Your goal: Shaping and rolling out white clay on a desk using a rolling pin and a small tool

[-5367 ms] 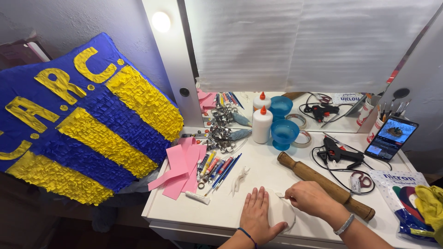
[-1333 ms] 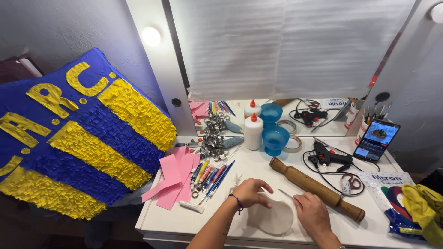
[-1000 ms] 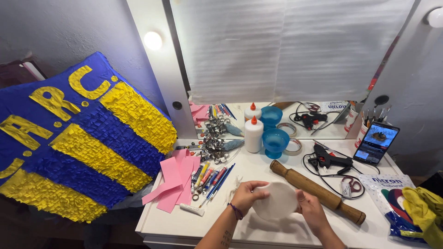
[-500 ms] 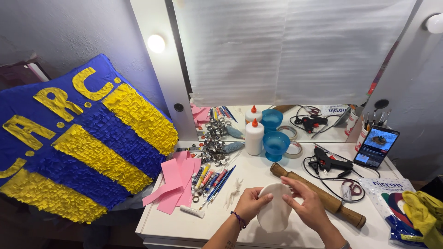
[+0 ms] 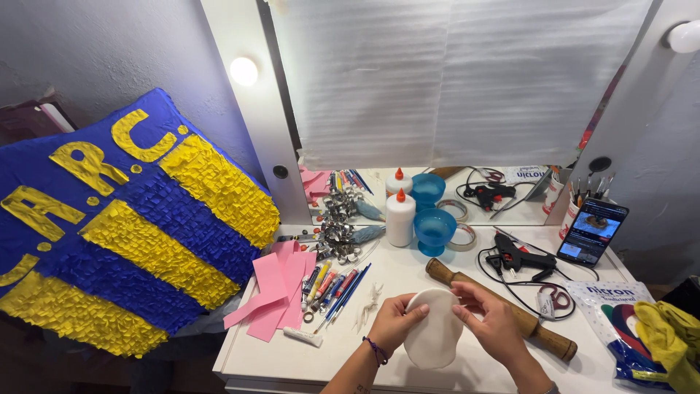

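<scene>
Both hands lift a flat, round white sheet of soft clay (image 5: 434,337) just above the white table (image 5: 394,273). The left hand (image 5: 394,324) curls its fingers around the sheet's left edge, and the right hand (image 5: 490,322) pinches the right edge. A wooden rolling pin (image 5: 503,310) lies just beside the right hand; pink paper strips (image 5: 275,293) sit well left.

white clay disc (image 5: 435,335) lifted off table (image 5: 408,270), held upright by both hands
</scene>
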